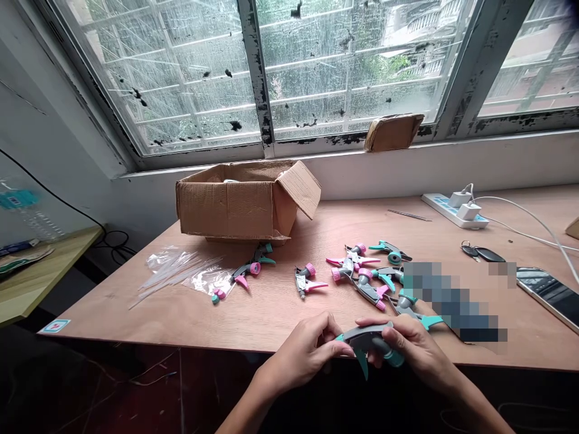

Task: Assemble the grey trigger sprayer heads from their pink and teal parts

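Observation:
Between my two hands, at the table's front edge, is a grey and teal trigger spray head point(367, 339). My left hand point(312, 343) pinches its teal nozzle end between thumb and fingers. Around the grey rear of the body, near the teal collar, my right hand point(414, 346) is closed. The teal trigger points down between the hands. Just beyond lies a group of spray heads in pink and teal point(371, 289). A grey and pink spray head point(307, 281) lies apart, left of that group. Farther left are more spray heads point(253, 268) and small loose caps point(218, 295).
Thin clear tubes point(181, 271) lie on plastic bags at the left. An open cardboard box point(226, 208) stands by the window. To the right are a power strip point(452, 211) with cables, keys point(483, 253), a phone point(549, 295) and a blurred-out flat object point(452, 301).

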{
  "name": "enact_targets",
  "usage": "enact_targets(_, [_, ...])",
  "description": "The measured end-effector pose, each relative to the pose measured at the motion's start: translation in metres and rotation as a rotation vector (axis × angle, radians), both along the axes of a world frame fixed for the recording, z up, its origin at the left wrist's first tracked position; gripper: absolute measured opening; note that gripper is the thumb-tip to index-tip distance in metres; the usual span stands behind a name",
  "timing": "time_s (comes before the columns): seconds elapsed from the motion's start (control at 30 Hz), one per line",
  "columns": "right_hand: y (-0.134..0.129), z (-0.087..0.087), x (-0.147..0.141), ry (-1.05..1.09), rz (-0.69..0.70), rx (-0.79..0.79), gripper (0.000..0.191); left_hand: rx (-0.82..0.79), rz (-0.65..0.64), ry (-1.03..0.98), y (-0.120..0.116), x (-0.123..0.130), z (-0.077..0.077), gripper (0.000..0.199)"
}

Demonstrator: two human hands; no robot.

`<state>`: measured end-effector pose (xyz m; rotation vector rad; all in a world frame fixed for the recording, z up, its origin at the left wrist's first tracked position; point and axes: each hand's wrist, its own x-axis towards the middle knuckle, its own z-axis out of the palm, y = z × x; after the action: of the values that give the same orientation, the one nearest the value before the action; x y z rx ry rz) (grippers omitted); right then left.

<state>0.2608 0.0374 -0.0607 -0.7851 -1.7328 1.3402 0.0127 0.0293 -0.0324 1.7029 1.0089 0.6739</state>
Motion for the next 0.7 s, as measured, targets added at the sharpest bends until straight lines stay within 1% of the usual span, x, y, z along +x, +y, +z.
enact_targets(0.1, [-0.002,-0.001,0.001,0.018,-0.005,0.000,0.050,-0.025,-0.008,0.007,0.000,0.001,0.002,0.039])
enact_targets(0.17, [-0.002,-0.003,0.000,0.050,-0.008,-0.025,0.051,-0.012,-0.027,0.029,-0.001,0.000,0.004,0.039])
enact_targets(0.27, [-0.003,-0.006,-0.002,0.128,-0.032,-0.121,0.053,0.064,-0.060,0.093,-0.002,0.000,0.008,0.033])
enact_targets(0.33, [-0.003,-0.007,-0.004,0.165,-0.061,-0.168,0.053,0.103,-0.089,0.117,-0.003,0.001,0.010,0.037])
enact_targets(0.43, [-0.001,-0.009,-0.004,0.163,-0.098,-0.153,0.051,0.116,-0.120,0.115,-0.003,0.002,0.012,0.043])
enact_targets(0.57, [0.001,-0.010,-0.003,0.131,-0.111,-0.131,0.050,0.140,-0.167,0.162,-0.002,0.001,0.012,0.041])
enact_targets(0.63, [0.002,-0.009,-0.003,0.108,-0.136,-0.127,0.051,0.131,-0.164,0.174,-0.001,0.001,0.011,0.041])
enact_targets(0.7, [0.001,-0.006,-0.006,0.082,-0.167,-0.118,0.052,0.145,-0.129,0.184,0.000,0.001,0.009,0.038])
